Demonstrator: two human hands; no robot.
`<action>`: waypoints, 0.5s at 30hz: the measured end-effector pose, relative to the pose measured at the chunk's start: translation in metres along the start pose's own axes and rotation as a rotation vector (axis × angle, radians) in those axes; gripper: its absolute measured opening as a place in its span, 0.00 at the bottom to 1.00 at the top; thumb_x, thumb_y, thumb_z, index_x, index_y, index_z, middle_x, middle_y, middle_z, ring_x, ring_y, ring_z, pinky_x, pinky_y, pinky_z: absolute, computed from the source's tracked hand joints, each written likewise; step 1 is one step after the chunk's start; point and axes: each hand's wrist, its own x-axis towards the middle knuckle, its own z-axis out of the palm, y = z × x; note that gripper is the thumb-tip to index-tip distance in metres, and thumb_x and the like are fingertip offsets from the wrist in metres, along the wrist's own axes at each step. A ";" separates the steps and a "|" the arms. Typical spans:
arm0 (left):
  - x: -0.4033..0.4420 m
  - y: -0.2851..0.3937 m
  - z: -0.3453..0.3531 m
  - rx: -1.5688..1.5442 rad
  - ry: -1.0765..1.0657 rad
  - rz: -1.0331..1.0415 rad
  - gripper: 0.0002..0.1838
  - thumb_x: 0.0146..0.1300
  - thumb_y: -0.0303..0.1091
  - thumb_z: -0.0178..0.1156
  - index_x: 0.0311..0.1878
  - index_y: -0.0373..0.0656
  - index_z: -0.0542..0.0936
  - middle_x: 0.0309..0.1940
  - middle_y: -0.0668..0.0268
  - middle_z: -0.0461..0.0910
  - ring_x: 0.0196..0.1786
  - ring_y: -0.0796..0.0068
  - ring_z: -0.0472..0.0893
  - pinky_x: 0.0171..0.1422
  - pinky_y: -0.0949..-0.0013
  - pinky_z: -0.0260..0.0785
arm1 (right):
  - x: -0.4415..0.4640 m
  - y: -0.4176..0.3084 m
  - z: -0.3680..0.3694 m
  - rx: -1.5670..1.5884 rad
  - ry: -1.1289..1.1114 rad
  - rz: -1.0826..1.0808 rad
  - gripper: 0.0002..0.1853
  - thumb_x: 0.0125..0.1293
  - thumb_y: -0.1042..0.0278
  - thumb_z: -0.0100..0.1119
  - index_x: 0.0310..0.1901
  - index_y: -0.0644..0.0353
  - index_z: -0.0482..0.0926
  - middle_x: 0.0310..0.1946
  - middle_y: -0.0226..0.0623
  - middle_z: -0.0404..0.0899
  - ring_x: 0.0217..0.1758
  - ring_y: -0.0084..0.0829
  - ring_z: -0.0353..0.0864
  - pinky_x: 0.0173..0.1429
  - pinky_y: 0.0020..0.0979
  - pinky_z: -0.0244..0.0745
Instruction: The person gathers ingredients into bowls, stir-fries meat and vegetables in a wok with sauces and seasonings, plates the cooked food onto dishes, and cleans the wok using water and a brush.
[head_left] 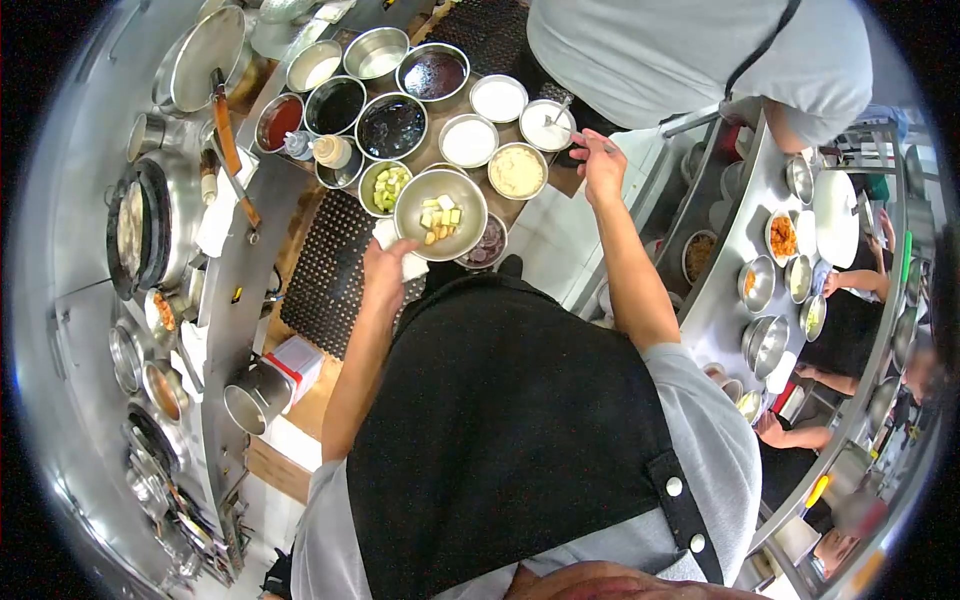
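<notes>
My left hand [385, 272] is closed on the near-left rim of a steel bowl [408, 228], with a white cloth [414, 266] between them. Chopped pale-green and yellowish pieces [440, 217] lie in that bowl. Out to the right, my right hand [603, 168] grips the handle of a metal spoon [560, 112], whose end reaches into a bowl of white powder [538, 136]. A second bowl of white stuff [469, 140] and a bowl of cream-coloured paste [517, 172] stand beside it. Partly hidden under the held bowl are a bowl of green pieces [385, 186] and one of sliced purplish pieces [486, 246].
Several bowls of dark sauce [392, 127] and squeeze bottles [331, 152] stand on the far left. The stove side holds a wok [135, 228] and a long-handled pan [210, 60]. A co-worker in grey [690, 60] stands close ahead. Along the right runs a steel counter [725, 290].
</notes>
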 end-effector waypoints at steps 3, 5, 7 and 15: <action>0.009 -0.001 0.004 0.001 -0.027 0.024 0.26 0.57 0.20 0.66 0.61 0.32 0.76 0.50 0.58 0.86 0.49 0.65 0.86 0.55 0.64 0.80 | -0.015 -0.015 -0.010 0.083 -0.039 0.055 0.15 0.77 0.64 0.59 0.56 0.67 0.80 0.44 0.42 0.89 0.32 0.25 0.85 0.25 0.24 0.70; 0.018 -0.001 0.007 0.012 -0.032 0.036 0.26 0.57 0.21 0.67 0.61 0.32 0.76 0.50 0.58 0.86 0.48 0.66 0.86 0.55 0.64 0.80 | -0.029 -0.025 -0.015 0.141 -0.080 0.086 0.16 0.78 0.64 0.58 0.57 0.67 0.78 0.45 0.43 0.88 0.33 0.25 0.84 0.27 0.24 0.71; 0.028 -0.005 0.010 0.009 -0.039 0.066 0.26 0.56 0.21 0.67 0.60 0.32 0.77 0.50 0.58 0.86 0.48 0.66 0.86 0.55 0.64 0.80 | -0.051 -0.040 -0.014 0.157 -0.120 0.096 0.15 0.78 0.65 0.58 0.57 0.68 0.78 0.44 0.43 0.88 0.33 0.25 0.84 0.27 0.24 0.71; 0.038 -0.008 0.046 0.062 -0.069 0.032 0.29 0.56 0.21 0.69 0.63 0.30 0.75 0.52 0.54 0.85 0.50 0.64 0.86 0.56 0.64 0.79 | -0.131 -0.075 0.005 -0.200 -0.298 -0.145 0.16 0.77 0.64 0.58 0.55 0.70 0.82 0.45 0.43 0.89 0.36 0.24 0.84 0.36 0.26 0.77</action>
